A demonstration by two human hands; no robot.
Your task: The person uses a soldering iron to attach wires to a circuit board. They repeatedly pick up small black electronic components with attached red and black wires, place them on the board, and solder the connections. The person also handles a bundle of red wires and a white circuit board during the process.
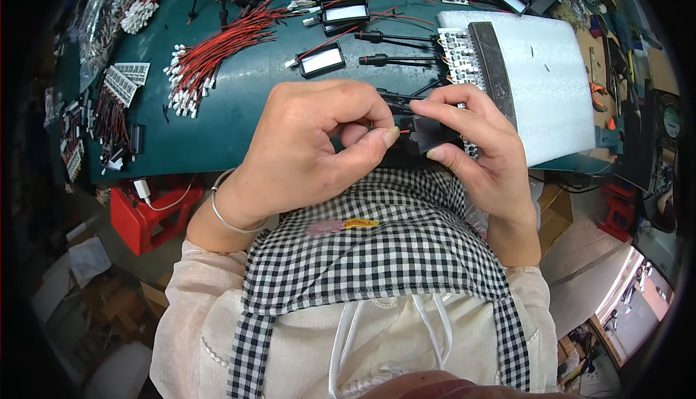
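Red wire [404, 131], just one, is pinched tight by the left fingers [372, 147]; right fingers [460, 115] grip one black piece [429, 134].

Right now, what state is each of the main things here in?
Left hand: pinching thin wire
Right hand: gripping black part
Red wires: heaped, ends fanned out
White foam: lying flat, dark bar on top
Nearest white-panelled case: lying flat
Checked apron: worn

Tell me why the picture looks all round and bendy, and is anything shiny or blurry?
In the head view, a fisheye lens bends the foam board's edges and leaves black corners; in the head view, the green table has a soft sheen, the left hand and right hand look fairly sharp, and clutter near the rim looks smeary.
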